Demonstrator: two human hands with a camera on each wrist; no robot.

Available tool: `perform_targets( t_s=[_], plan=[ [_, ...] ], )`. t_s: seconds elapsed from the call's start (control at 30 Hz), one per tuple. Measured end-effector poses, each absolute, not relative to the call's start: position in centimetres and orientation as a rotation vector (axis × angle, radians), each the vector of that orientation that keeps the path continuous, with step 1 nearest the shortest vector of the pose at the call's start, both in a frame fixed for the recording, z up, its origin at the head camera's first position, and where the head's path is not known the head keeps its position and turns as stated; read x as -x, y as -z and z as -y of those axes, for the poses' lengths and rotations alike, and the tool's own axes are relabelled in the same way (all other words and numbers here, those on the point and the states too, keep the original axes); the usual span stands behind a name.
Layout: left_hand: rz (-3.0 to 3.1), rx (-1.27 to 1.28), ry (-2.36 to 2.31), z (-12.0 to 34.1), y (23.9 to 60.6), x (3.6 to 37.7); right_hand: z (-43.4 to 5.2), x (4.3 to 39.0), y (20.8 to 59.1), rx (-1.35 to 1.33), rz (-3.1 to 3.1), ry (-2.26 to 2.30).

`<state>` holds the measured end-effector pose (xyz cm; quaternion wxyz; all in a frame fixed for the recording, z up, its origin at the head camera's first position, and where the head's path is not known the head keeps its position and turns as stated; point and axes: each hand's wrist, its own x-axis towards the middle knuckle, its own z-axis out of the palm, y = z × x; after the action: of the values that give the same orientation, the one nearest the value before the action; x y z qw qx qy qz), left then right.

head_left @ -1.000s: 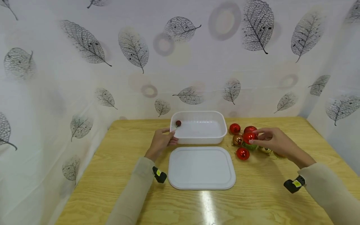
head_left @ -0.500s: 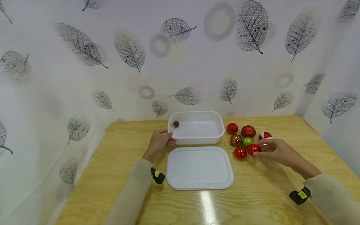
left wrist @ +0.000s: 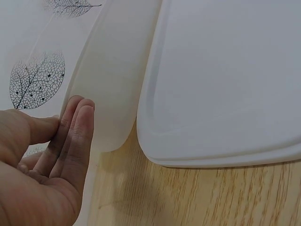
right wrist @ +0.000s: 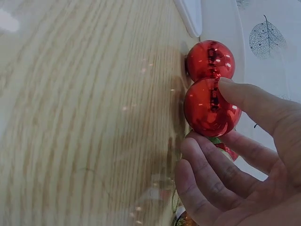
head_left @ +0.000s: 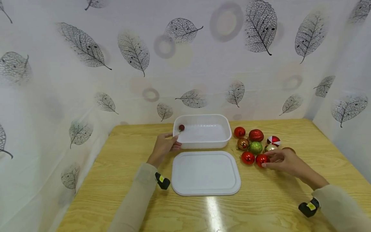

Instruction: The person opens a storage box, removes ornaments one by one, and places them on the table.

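Observation:
My left hand (head_left: 164, 147) pinches the rim of a white plastic container (head_left: 203, 145) at its front left corner, thumb over the edge and fingers against the outer wall (left wrist: 110, 70). A small dark red bauble (head_left: 181, 128) lies inside, at the left end. Over on the right, my right hand (head_left: 285, 162) holds a shiny red bauble (head_left: 261, 160) between thumb and fingers, low at the table. In the right wrist view that bauble (right wrist: 209, 108) sits against a second shiny red one (right wrist: 211, 59). A green glitter bauble (head_left: 256, 147) is right behind them.
A white lid (head_left: 205, 173) lies flat in front of the container. More baubles are grouped by the right hand: red (head_left: 239, 132), ridged red (head_left: 256, 135), copper (head_left: 243, 143), red-and-white (head_left: 273, 140) and pale gold (head_left: 270, 147). A leaf-print curtain (head_left: 191, 64) stands behind the wooden table (head_left: 121, 193).
My right hand has brought the shiny red bauble down and toward me, from above the group to beside the front red one. The left hand keeps its hold on the container.

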<state>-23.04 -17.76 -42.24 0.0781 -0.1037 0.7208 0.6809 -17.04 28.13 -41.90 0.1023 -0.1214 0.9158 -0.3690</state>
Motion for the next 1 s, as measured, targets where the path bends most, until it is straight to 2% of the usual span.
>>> perform_targets(
  t_s=[0.57,1.0],
  plan=[
    [-2.157,0.318,-2.055,17.9,42.5,23.1,-28.3,17.2,41.5,0.351,-2.714,1.026],
    [-2.163,0.322,-2.071,17.7,42.4,23.1,-27.8,18.7,38.3,0.340,-2.728,1.048]
  ],
)
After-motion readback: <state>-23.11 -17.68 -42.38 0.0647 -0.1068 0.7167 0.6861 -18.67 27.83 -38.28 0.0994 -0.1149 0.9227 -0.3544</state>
